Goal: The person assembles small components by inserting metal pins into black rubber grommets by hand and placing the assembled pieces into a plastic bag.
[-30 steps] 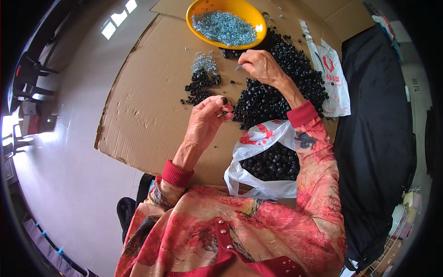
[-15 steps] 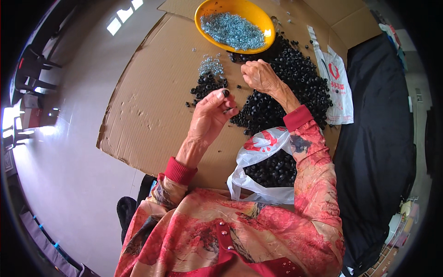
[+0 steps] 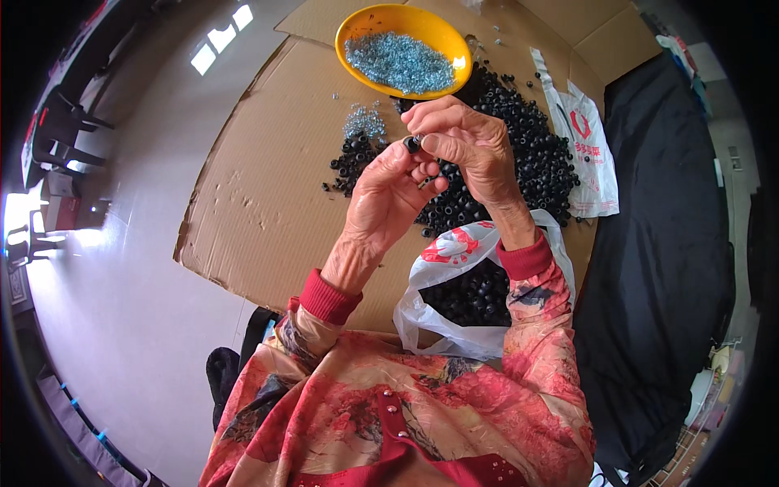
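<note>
Over the cardboard, my two hands meet fingertip to fingertip. My left hand (image 3: 381,191) pinches a small, round, black bead-like piece (image 3: 411,144) between thumb and finger, its other fingers curled. My right hand (image 3: 479,154) is closed in a pinch against the top of that piece; what its fingertips hold is mostly hidden, with a small pale glint showing there. Behind and under the right hand spreads a large heap of black bead-like pieces (image 3: 535,146), many with holes. Beside my left hand lies a smaller black pile (image 3: 353,161), with small clear-blue pieces (image 3: 365,122) next to it.
A yellow bowl (image 3: 347,66) of clear-blue pieces stands at the far side. Near my body, an open white plastic bag (image 3: 414,312) holds more black pieces. A flat white bag (image 3: 596,174) lies right on the cardboard sheet (image 3: 243,195). Black cloth (image 3: 657,243) covers the right side.
My right hand has come from the far heap, left and nearer, to meet my left hand. My left hand has shifted slightly right, still pinching the black piece.
</note>
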The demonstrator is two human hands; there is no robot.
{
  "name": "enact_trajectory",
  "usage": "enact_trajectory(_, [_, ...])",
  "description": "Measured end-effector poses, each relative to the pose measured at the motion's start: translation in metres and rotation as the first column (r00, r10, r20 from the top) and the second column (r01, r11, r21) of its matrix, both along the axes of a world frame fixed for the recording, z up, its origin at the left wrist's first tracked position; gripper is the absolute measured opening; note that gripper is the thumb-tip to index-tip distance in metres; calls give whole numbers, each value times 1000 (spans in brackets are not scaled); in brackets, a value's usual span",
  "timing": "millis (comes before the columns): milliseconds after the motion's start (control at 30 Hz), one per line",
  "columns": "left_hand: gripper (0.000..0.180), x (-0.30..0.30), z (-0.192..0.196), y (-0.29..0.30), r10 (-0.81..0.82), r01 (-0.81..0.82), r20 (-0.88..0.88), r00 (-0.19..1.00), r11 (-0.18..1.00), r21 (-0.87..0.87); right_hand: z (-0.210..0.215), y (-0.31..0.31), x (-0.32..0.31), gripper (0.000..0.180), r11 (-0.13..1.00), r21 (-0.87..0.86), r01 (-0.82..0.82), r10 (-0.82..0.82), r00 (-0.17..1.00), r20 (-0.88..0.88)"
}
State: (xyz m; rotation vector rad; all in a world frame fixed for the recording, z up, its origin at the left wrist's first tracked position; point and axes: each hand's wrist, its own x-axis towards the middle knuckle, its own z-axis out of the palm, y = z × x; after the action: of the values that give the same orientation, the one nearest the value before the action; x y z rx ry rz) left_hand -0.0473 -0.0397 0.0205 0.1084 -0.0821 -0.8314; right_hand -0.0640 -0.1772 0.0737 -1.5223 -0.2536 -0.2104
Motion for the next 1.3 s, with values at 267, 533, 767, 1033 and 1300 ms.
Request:
enact_trajectory(267, [17,-6,7,-1,7,-8,16,1000,999,49,1,2,-9,11,999,45,13,-13,1000,11])
enact_trajectory(533, [17,-4,7,-1,26,-29,39,999,996,80,-4,3,-9,11,993,114,-3,17,993,-119])
enact_trajectory(767, [17,-4,1,0,35,-45,102,994,994,102,-5,5,-10,10,997,71,43,-34,991,-131])
enact_trajectory(1033, [14,-4,-5,-1,59,-91,161,985,975,201,-3,-2,-13,10,997,73,11,5,976,-217])
enact_trajectory(1300, [14,28,1,21,209,-238,194,959,961,140,19,-56,-7,17,875,-459,154,-228,967,-110])
